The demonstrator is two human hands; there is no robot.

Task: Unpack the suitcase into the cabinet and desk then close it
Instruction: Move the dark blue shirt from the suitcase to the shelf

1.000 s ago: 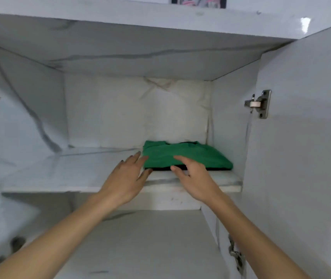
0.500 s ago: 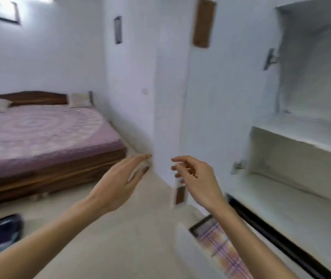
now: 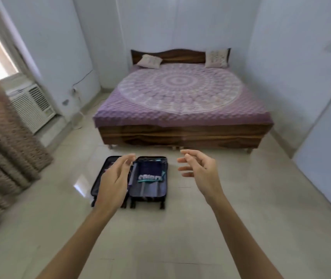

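A dark suitcase (image 3: 152,193) lies open flat on the tiled floor in front of the bed. Its right half holds folded dark clothes (image 3: 149,174) with a teal-and-white printed piece on top. My left hand (image 3: 113,181) hovers in the air over the suitcase's left half and hides most of it, fingers apart and empty. My right hand (image 3: 199,172) is raised to the right of the suitcase, fingers spread, holding nothing. Both hands are well above the floor and touch nothing. The cabinet and the desk are out of view.
A wooden bed (image 3: 182,103) with a purple patterned cover and two pillows stands behind the suitcase. A window air conditioner (image 3: 32,106) and a brown curtain (image 3: 1,141) are on the left. White walls close in on both sides, with a white panel (image 3: 325,156) at right.
My hands left the green shirt on the cabinet shelf. My view swung away from the cabinet, across the room, and now faces the open suitcase and the bed. Both hands stay empty.
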